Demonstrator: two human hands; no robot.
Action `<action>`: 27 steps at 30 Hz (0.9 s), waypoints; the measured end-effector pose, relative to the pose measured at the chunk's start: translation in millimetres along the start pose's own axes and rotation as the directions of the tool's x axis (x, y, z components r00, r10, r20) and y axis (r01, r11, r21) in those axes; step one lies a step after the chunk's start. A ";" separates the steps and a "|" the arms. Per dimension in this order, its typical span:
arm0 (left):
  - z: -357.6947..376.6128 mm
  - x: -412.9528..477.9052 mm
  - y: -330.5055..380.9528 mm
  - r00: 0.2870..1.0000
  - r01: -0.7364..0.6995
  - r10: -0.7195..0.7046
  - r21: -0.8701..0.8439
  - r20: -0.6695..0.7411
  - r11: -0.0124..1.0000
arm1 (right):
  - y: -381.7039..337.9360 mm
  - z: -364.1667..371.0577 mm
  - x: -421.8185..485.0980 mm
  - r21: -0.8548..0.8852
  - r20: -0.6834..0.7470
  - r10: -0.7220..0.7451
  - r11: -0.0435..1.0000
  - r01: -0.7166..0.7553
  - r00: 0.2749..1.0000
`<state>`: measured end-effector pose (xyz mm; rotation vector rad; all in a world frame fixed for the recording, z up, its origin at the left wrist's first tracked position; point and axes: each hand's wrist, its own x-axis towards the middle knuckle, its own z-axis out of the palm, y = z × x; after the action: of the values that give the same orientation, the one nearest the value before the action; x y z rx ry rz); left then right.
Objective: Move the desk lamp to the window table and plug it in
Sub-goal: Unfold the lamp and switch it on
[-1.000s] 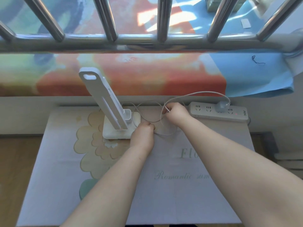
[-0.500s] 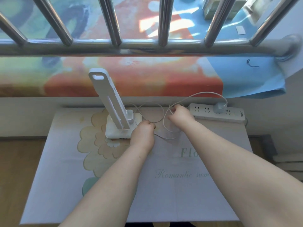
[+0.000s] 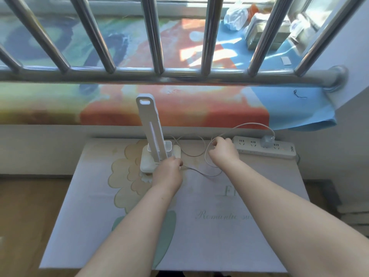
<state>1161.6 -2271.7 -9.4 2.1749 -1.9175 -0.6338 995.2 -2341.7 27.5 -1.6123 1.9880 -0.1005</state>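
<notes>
A white desk lamp [image 3: 152,134] stands upright on its square base at the back of the window table [image 3: 249,226]. Its thin white cable [image 3: 201,154] loops across the tabletop and rises to a grey plug [image 3: 266,141] seated in the white power strip [image 3: 279,150] at the back right. My left hand [image 3: 168,172] is closed on the cable just in front of the lamp base. My right hand [image 3: 224,150] pinches the cable further along, beside the left end of the strip.
A steel railing [image 3: 179,76] with slanted bars runs across above the table, in front of a sill covered by a colourful cloth [image 3: 179,108]. Bags and boxes [image 3: 259,27] sit on the sill at the far right. Wooden floor [image 3: 30,216] lies left of the table.
My right hand has drawn the cable a little to the right, toward the power strip. The view has tilted up and shifted left. The lamp and plug stay in place.
</notes>
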 end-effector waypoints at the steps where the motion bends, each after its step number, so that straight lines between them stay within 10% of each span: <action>1: -2.6 -1.8 -3.5 1.000 0.013 -0.013 -0.011 0.000 1.000 | -2.3 -0.6 -2.4 -0.007 -0.017 -0.001 1.000 0.001 1.000; 16: -93.3 2.8 -53.7 0.968 0.225 -0.245 -0.237 -0.060 0.945 | -77.6 -23.2 -41.6 0.202 -0.032 -0.241 0.949 0.242 0.970; 27: -148.7 34.9 -51.8 0.987 0.063 -0.123 -0.447 -0.107 0.892 | -114.6 -18.6 -55.4 0.244 -0.076 -0.336 0.907 0.344 0.939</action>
<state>1273.9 -2319.6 96.0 1.9649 -1.4343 -0.8257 1092.9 -2327.1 110.0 -1.7753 1.6182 -0.4984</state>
